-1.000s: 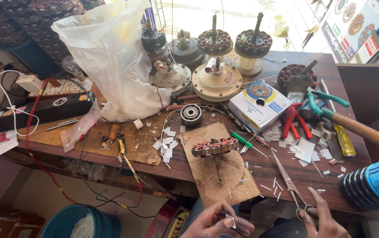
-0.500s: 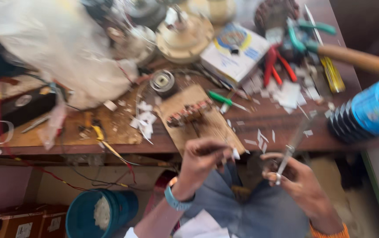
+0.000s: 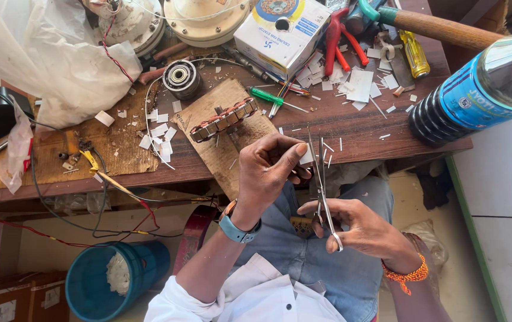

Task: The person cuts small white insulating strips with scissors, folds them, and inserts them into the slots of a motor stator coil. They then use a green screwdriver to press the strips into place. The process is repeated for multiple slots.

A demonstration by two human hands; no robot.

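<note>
Two hands at work over our lap, below the wooden bench edge (image 3: 149,173). Our left hand (image 3: 268,170), fingers pinched together on a small white paper strip (image 3: 306,156), holds it against the blades. Our right hand (image 3: 360,229), fingers curled through the handles, grips the scissors (image 3: 321,185), which point up at the bench. On the bench nearby: wound stator (image 3: 223,119) on a board, bearing (image 3: 180,76), green screwdriver (image 3: 267,96), white paper scraps (image 3: 159,136)
</note>
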